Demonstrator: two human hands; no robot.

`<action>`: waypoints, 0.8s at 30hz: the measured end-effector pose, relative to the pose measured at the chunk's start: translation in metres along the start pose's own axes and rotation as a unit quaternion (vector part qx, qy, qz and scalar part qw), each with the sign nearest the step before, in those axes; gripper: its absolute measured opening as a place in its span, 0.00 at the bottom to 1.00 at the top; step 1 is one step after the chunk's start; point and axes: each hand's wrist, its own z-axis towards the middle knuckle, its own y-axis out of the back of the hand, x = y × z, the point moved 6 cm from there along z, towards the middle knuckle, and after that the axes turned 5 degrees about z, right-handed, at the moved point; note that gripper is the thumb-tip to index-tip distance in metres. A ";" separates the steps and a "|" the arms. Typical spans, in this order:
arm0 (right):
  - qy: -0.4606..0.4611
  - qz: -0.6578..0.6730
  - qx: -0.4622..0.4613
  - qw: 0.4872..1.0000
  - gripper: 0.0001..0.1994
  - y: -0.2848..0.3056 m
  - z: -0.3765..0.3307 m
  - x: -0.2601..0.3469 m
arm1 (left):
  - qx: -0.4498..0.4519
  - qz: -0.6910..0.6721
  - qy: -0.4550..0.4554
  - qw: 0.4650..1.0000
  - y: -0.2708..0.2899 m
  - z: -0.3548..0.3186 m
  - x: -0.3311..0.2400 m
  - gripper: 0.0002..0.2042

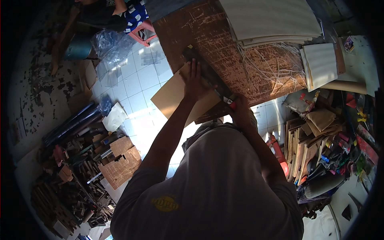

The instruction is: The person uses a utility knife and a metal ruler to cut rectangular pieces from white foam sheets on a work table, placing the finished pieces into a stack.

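Under your left hand [195, 82] lies a tan cardboard sheet [176, 98], flat and smooth, half on the worn brown board [224, 44] and half jutting over its near-left edge above the tiled floor. A long dark ruler [206, 72] lies across the sheet on a diagonal, running from the upper left down toward your right hand [239, 106]; your left fingers press it flat. Your right hand closes round a small knife [229, 101] with a red tip, set at the ruler's lower end by the sheet's right corner.
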 end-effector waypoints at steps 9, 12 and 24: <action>0.002 0.005 0.003 1.000 0.32 0.000 0.001 -0.004 | 0.009 -0.003 0.011 1.000 -0.004 0.001 0.001 0.69; 0.005 0.005 0.003 1.000 0.32 0.001 0.001 -0.005 | 0.009 0.001 0.010 1.000 -0.004 0.001 0.001 0.69; 0.030 -0.016 -0.015 0.999 0.27 0.015 0.008 0.004 | 0.045 0.010 0.021 0.999 0.005 0.001 -0.003 0.70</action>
